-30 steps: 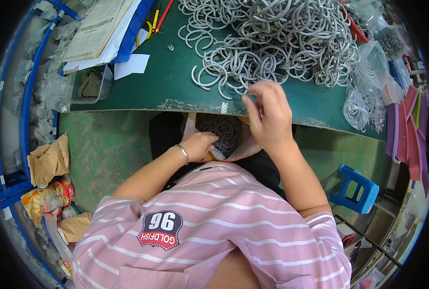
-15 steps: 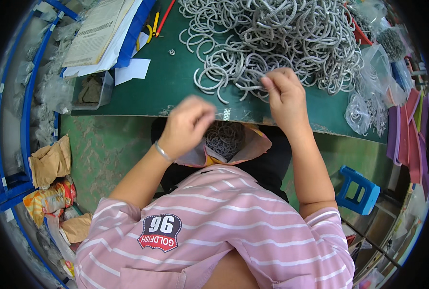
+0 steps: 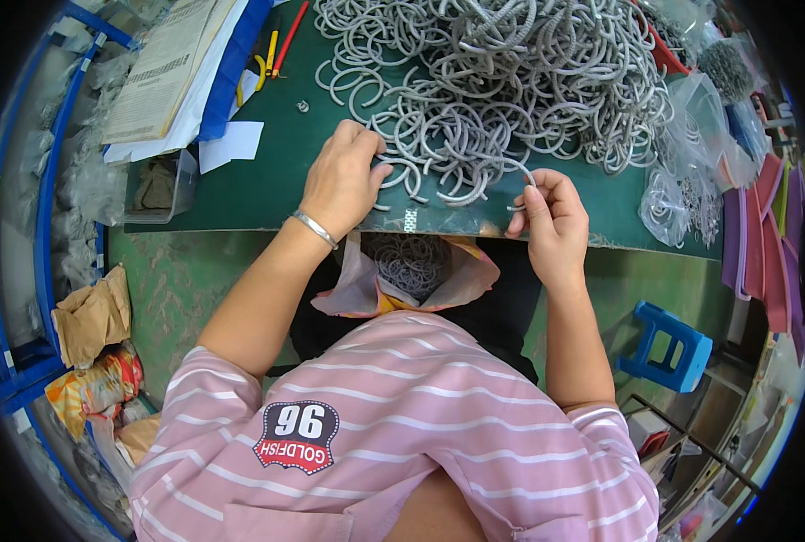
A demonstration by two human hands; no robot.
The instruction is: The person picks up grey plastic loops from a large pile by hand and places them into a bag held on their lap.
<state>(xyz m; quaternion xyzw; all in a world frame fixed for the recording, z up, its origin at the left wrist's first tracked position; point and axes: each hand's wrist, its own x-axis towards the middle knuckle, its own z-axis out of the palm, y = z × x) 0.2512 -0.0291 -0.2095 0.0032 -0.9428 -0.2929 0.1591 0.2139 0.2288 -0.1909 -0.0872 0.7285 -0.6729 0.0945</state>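
Observation:
A large heap of grey, textured C-shaped rings point(image 3: 547, 86) covers the far part of the green table point(image 3: 267, 194). My right hand point(image 3: 554, 217), at the table's front edge, pinches one curved grey ring point(image 3: 516, 163) between thumb and fingers. At the heap's near left side is my left hand point(image 3: 344, 172), wearing a silver bangle. Its thumb and forefinger are apart beside loose rings point(image 3: 407, 176); whether they touch one is unclear. Below the table edge, an open bag point(image 3: 353, 280) on my lap holds many more grey rings point(image 3: 410, 264).
Papers point(image 3: 163, 72) and a clear plastic tub point(image 3: 184, 185) sit at the table's left, near yellow-handled cutters point(image 3: 260, 70) and a red pen point(image 3: 291, 38). Clear bags point(image 3: 664, 210) lie at the right. A blue stool point(image 3: 666, 347) stands on the floor at right.
My left hand has moved from above the bag, forward to the rings. My right hand has come back toward the table edge, drawing a ring out from the heap. The view has shifted slightly.

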